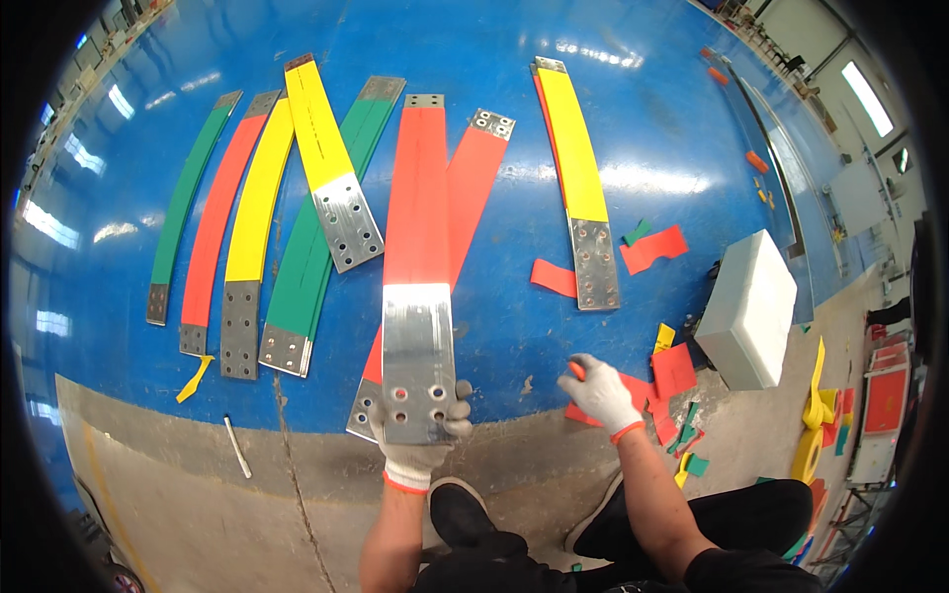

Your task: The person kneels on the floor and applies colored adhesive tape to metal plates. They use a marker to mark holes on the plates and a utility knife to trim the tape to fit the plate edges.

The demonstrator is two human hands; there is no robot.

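Note:
My left hand (420, 435), in a white glove with an orange cuff, grips the bare metal end of a long flat bar with a red sleeve (417, 198), lifted off the blue floor. A second red-sleeved bar (474, 178) lies under it, slanting to the right. My right hand (600, 395), gloved the same way, is closed around a small orange-handled tool (575, 370) just above red scraps (638, 387) on the floor. The tool's tip is hidden by the fingers.
More sleeved bars lie on the blue floor (652, 128): green, red, yellow ones at left (259, 198) and a yellow one (578, 158) at right. A white foam block (751, 306) stands at right beside coloured offcuts. Grey concrete (247, 504) runs along the near side.

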